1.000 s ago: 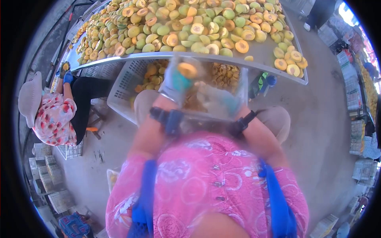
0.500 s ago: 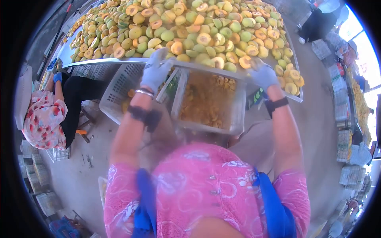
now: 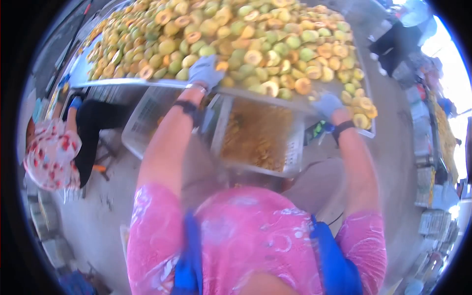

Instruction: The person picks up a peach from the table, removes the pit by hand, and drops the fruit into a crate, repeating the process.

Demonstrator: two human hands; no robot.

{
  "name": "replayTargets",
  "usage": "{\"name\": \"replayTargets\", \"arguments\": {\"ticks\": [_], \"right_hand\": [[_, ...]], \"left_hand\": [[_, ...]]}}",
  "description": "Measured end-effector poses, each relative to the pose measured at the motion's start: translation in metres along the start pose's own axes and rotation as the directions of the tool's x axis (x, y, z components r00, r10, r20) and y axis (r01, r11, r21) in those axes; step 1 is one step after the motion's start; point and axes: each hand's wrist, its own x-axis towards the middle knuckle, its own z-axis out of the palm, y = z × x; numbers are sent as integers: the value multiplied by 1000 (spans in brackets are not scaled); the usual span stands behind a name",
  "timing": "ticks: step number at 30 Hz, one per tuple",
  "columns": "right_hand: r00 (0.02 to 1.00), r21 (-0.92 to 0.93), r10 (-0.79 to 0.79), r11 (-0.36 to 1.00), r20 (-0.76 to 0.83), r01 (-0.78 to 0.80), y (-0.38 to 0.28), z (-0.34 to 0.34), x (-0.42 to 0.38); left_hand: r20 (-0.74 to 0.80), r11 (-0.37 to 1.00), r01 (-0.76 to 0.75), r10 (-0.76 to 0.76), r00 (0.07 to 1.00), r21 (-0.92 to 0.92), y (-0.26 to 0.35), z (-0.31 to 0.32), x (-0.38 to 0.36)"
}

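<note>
Halved yellow-green fruit (image 3: 236, 44) lies heaped on a metal-edged table (image 3: 132, 82). My left hand (image 3: 205, 73), in a pale glove, is at the table's front edge beside an orange fruit half (image 3: 222, 66); blur hides whether its fingers grip that piece. My right hand (image 3: 326, 104), gloved too, is by the edge farther right, near several fruit halves; its fingers are smeared. Below the edge, between the hands, stands a pale crate (image 3: 293, 156) with brownish-yellow pieces (image 3: 253, 142) inside.
Another perforated crate (image 3: 147, 118) stands left of the middle one. At the far left a person in a patterned top (image 3: 51, 152) sits by the table. Stacked crates (image 3: 423, 187) line the right side, and a person in dark clothes (image 3: 398, 46) is at the upper right.
My left hand has moved right, next to the orange half. My right hand is slightly lower. The view has shifted a little.
</note>
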Motion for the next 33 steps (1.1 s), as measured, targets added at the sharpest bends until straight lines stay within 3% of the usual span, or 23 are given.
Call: {"name": "replayTargets", "arguments": {"ticks": [2, 3, 4, 5, 6, 8, 9, 11, 12, 14, 15, 17, 19, 21, 24, 25, 26, 28, 29, 30, 31, 32, 33], "right_hand": [[973, 230, 150, 967, -176, -108, -17, -17, -8], [963, 283, 91, 959, -254, -15, -45, -60, -21], [949, 411, 258, 897, -183, -165, -66, -91, -29], [927, 334, 137, 942, -348, -14, -39, -38, -19], [932, 402, 198, 914, -304, -63, -50, -47, -25], [952, 508, 222, 857, -212, -87, -81, -59, -41], [967, 549, 190, 833, -167, -69, -90, -60, -46], [980, 521, 156, 850, -121, -71, -114, -62, -58], [991, 506, 112, 860, -69, -62, -118, -65, -62], [991, 520, 131, 849, -40, -91, -120, -67, -68], [991, 556, 133, 824, 3, -112, -135, -63, -72], [987, 548, 72, 836, -147, 21, -140, -61, -81], [983, 687, 115, 727, -140, 13, -138, -47, -84], [963, 881, 266, 462, -31, -99, -138, -35, -91], [944, 930, 330, 344, 11, -132, -157, -39, -110], [945, 938, 285, 255, 161, -236, -163, -52, -119], [940, 937, 301, 254, 159, -239, -163, -52, -123], [956, 861, 271, 455, 110, -228, -157, -48, -129], [953, 858, 284, 458, 106, -232, -143, -41, -129], [963, 683, 198, 730, -183, -20, -118, -30, -126], [908, 388, 22, 908, -418, 157, -92, -25, -124], [919, -139, -198, 977, -340, 159, -60, -31, -126], [926, -624, -344, 761, -157, 177, -27, -37, -128]], "left_hand": [[-175, 973, -146, 114, 978, -178, -8, 8, -5], [-188, 928, -139, 76, 979, -347, -13, 13, -7], [-138, 756, -83, -10, 990, -650, -22, 26, -8], [-14, 548, 65, -139, 990, -834, -16, 22, -17], [58, 216, 96, -173, 983, -972, -9, 20, -29], [176, 30, 184, -163, 971, -983, 33, -19, -60], [176, 18, 180, -143, 974, -983, 42, -17, -70], [246, -369, 190, -111, 963, -910, 55, -12, -86], [239, -378, 185, -103, 966, -907, 64, -12, -91], [288, -566, 254, 29, 957, -784, 74, -7, -102], [236, -607, 233, 77, 969, -760, 72, 1, -106], [219, -601, 180, 9, 976, -779, 67, 11, -114], [240, -578, 173, -41, 970, -798, 57, 8, -122], [209, -609, 156, -17, 978, -777, 51, -4, -133], [233, -668, 209, 55, 971, -714, 49, -11, -150], [225, -673, 228, 94, 970, -704, 51, -14, -154], [227, -674, 241, 110, 968, -699, 52, -15, -157], [238, -540, 228, 52, 970, -810, 54, -16, -162], [272, -534, 235, 10, 962, -812, 54, -18, -166], [270, -538, 239, 23, 963, -808, 46, -12, -164], [285, -632, 250, 49, 957, -733, 30, -2, -161], [298, -717, 258, 74, 952, -648, 17, 6, -159], [285, -667, 230, 28, 958, -708, 9, 10, -159]]}}
